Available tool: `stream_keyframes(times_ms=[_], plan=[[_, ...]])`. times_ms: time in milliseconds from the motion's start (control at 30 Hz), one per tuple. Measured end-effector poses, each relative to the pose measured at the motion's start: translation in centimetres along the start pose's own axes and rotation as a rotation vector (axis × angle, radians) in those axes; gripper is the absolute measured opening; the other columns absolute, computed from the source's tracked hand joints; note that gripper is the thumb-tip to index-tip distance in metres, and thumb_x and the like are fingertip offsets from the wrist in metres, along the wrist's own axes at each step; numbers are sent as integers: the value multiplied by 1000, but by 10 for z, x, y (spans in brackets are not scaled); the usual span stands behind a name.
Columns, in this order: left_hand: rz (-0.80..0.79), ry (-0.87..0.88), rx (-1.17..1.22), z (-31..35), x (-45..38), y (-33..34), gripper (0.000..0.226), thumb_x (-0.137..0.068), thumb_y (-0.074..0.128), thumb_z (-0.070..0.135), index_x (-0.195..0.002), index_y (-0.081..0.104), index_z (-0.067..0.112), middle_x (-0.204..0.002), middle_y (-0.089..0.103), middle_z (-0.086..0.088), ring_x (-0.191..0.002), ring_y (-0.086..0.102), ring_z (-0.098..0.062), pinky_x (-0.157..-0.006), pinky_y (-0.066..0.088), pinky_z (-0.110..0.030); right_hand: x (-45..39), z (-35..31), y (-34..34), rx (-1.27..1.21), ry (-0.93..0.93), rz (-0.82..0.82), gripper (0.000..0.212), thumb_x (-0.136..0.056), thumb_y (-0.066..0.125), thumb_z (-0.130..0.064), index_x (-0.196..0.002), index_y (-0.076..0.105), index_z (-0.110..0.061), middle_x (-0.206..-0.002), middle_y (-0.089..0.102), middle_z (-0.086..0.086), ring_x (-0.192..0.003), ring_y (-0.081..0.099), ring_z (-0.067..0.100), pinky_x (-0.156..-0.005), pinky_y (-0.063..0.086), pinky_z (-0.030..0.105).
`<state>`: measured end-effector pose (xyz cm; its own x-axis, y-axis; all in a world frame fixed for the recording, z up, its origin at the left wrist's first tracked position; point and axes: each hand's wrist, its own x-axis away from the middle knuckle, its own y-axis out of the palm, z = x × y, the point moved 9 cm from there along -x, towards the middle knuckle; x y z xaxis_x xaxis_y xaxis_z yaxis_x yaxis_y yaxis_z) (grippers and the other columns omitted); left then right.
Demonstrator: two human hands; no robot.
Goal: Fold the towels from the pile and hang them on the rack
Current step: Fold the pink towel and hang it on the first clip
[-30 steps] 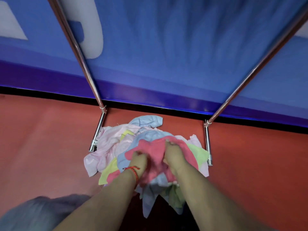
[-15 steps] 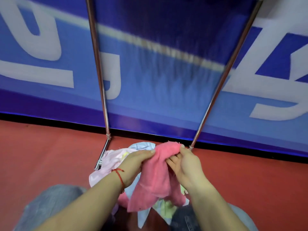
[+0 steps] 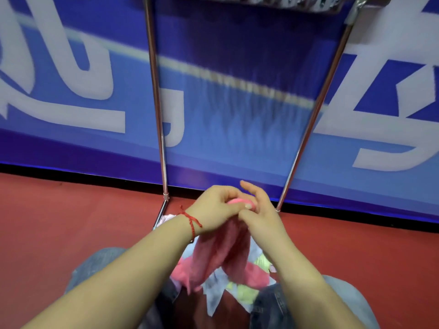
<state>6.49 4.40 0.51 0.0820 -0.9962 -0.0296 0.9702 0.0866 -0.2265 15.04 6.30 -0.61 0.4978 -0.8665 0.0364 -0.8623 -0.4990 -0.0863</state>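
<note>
A pink towel [image 3: 221, 255] hangs bunched in front of me, its top edge held up at chest height. My left hand [image 3: 213, 210], with a red string on the wrist, pinches that top edge. My right hand [image 3: 259, 217] meets it from the right and holds the same edge with thumb and lower fingers, its upper fingers spread. Under the towel lies the pile [image 3: 240, 288] of pale blue, yellow and pink towels, mostly hidden by my arms. The chrome rack's two uprights [image 3: 156, 110] rise behind my hands to a top bar [image 3: 261, 3] at the frame's upper edge.
A blue banner with large white letters [image 3: 71, 96] stands right behind the rack. The floor [image 3: 59, 222] is red. My knees in jeans [image 3: 95, 264] frame the pile on both sides. The rack's foot [image 3: 160, 214] lies just left of my left wrist.
Both hands have lifted the pink towel off the pile and brought its top edge together between them. My view has tilted upward, so the rack's top bar now shows.
</note>
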Motion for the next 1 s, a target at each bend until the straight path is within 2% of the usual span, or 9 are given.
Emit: stream_keyframes(times_ms=[100,200,433,533,633,733,833,900,1000], plan=[[2,100,-259,24,2,-12,8,-77,74,24,-76,69,17,-81,72,0,-75,64,-11,-79,51,-33,6,-12,-4,161,-13,-63,27,-80,59,3,-91,63,-21,-86,68,-3,-76,59,5,-70,46,15],[-24,115,-372,29,6,-16,18,-75,77,24,-70,60,28,-53,56,19,-51,44,4,-56,38,-14,9,-20,-10,334,-106,-51,23,-80,65,-4,-74,64,-26,-69,63,-7,-63,52,4,-61,42,19],[71,-30,-196,-31,34,-43,39,-67,79,38,-70,60,4,-64,53,0,-63,47,-8,-64,40,-29,21,-16,-65,43,-122,209,26,-85,59,3,-84,70,-21,-92,72,-4,-88,65,6,-82,48,19],[216,-6,144,-29,48,-51,7,-80,70,10,-76,65,7,-71,67,1,-70,61,-9,-73,50,-24,26,-1,-49,221,-81,76,29,-82,61,4,-82,69,-23,-78,69,-8,-69,59,-2,-67,45,14],[250,25,307,-13,56,-37,9,-80,64,3,-75,63,10,-69,69,-4,-63,63,-11,-63,53,-20,33,13,-20,337,-48,-101,16,-77,74,-11,-77,68,-25,-76,63,-9,-66,52,3,-66,43,21],[232,24,228,-4,58,-16,24,-69,79,9,-63,58,16,-61,62,-11,-48,53,-11,-48,41,-18,37,10,2,216,-42,-173,21,-73,77,-15,-82,61,-24,-87,65,-10,-83,60,6,-85,47,23],[253,55,143,-2,60,-14,24,-58,81,27,-64,57,23,-58,54,-18,-58,48,-15,-57,37,-27,40,6,13,-26,10,-218,31,-73,71,3,-92,53,-14,-87,65,13,-83,61,18,-86,50,33],[257,75,74,0,61,-18,35,-58,84,28,-66,50,24,-50,47,-7,-52,41,-13,-52,33,-22,43,2,19,-53,22,-272,31,-77,67,8,-99,54,-9,-91,64,28,-83,61,21,-85,50,35],[277,89,-2,5,64,-23,46,-61,86,20,-68,41,21,-46,40,10,-46,31,-7,-46,28,-18,46,-6,25,32,-29,-315,16,-81,64,7,-91,62,-5,-83,70,10,-76,63,10,-74,51,22]])
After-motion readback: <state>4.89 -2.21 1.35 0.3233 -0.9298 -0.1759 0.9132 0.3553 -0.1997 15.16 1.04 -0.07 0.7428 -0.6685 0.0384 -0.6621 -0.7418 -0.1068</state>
